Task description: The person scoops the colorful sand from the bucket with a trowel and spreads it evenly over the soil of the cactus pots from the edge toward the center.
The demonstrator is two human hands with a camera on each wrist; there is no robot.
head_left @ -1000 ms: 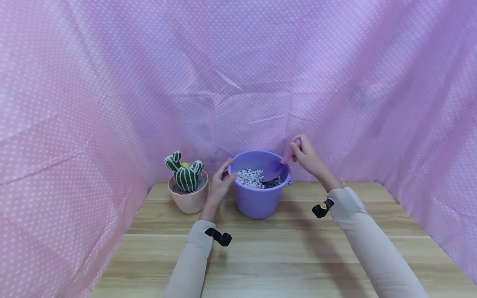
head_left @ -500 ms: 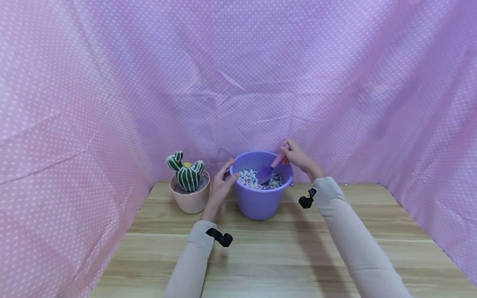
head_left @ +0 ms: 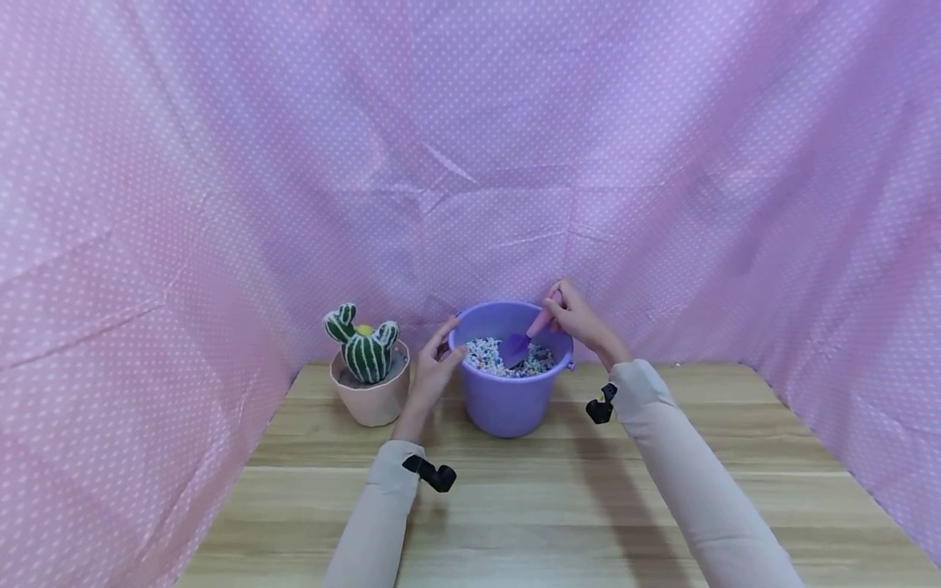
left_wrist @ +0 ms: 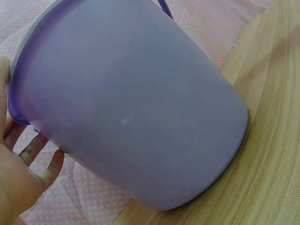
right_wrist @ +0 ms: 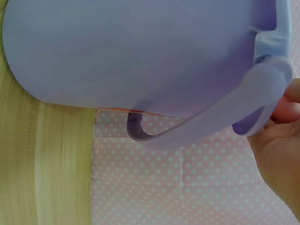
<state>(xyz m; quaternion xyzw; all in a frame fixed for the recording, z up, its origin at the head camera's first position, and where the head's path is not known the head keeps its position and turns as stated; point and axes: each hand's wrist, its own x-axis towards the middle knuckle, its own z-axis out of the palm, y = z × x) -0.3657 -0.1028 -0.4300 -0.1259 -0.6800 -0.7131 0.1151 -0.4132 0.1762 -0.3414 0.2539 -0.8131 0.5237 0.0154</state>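
Note:
A purple bucket (head_left: 507,408) stands upright on the wooden table, holding small pale, multicoloured beads (head_left: 481,353). My left hand (head_left: 435,371) grips its rim on the left side, thumb at the rim and fingers along the outer wall, as the left wrist view shows (left_wrist: 21,173). Over the bucket's right side, my right hand (head_left: 577,317) holds a toy shovel (head_left: 516,349) by its pink handle. The shovel's purple blade points down to the left and meets the beads. From the right wrist the shovel is hidden behind the bucket, whose handle (right_wrist: 206,122) hangs at the back.
Left of the bucket, close to my left wrist, stands a pink pot (head_left: 373,404) with a knitted cactus (head_left: 367,358). A pink dotted cloth (head_left: 500,163) rises behind and along both sides of the wooden table (head_left: 515,506).
My right hand has moved left and brought the shovel from the bucket's right side toward the middle of the beads. Pale beads now cover the dark patch there. My left hand stays put.

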